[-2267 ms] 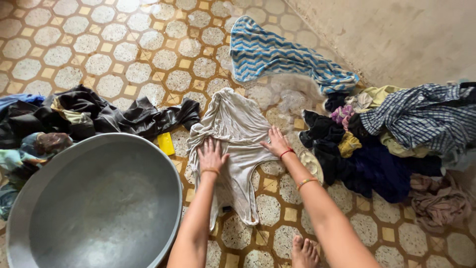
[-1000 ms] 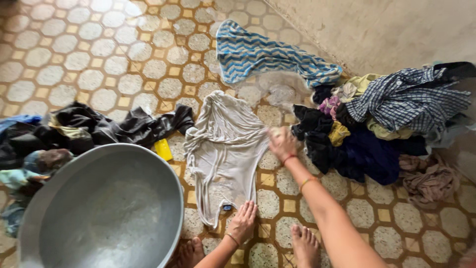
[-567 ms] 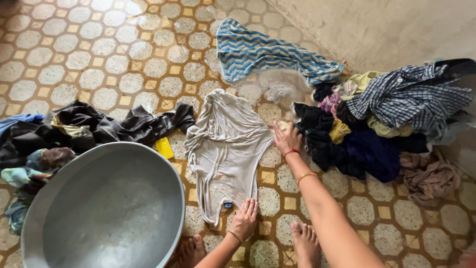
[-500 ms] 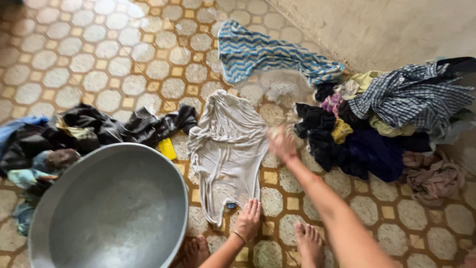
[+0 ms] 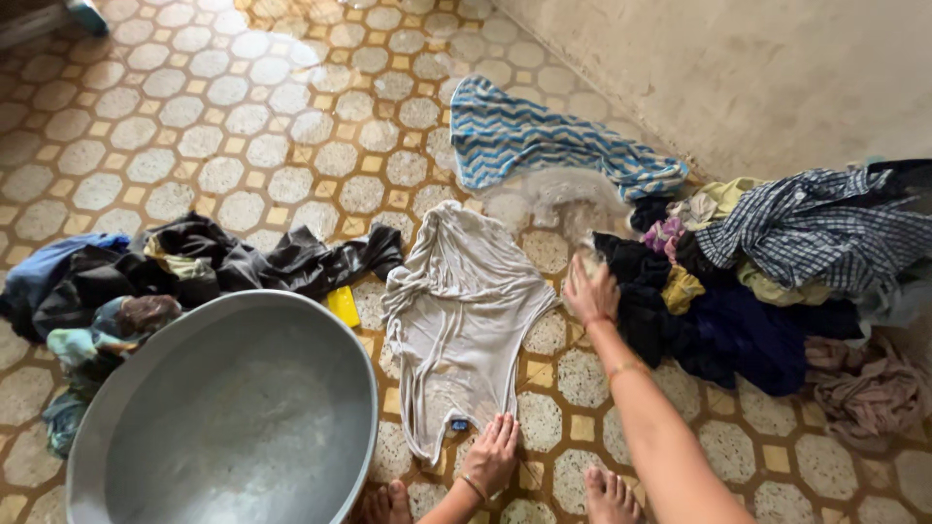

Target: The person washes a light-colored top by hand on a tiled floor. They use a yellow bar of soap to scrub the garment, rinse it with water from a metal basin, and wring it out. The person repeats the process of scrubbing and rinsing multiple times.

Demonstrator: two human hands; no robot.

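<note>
Shifted since earlier: right hand (image 5: 589, 289) off to the garment's right edge, beside dark clothes pile (image 5: 699, 311). Left hand (image 5: 493, 451) flat, open grip, pinning hem of pale grey garment (image 5: 464, 315) spread on tiled floor (image 5: 243, 146). Right grip unclear.

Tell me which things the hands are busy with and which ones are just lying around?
Busy with:
- left hand pressing the hem of the pale grey top
- right hand by the top's edge, holding something blurred

Lying around:
- metal basin
- striped blue towel
- checked shirt
- dark clothes pile
- yellow bar
</note>
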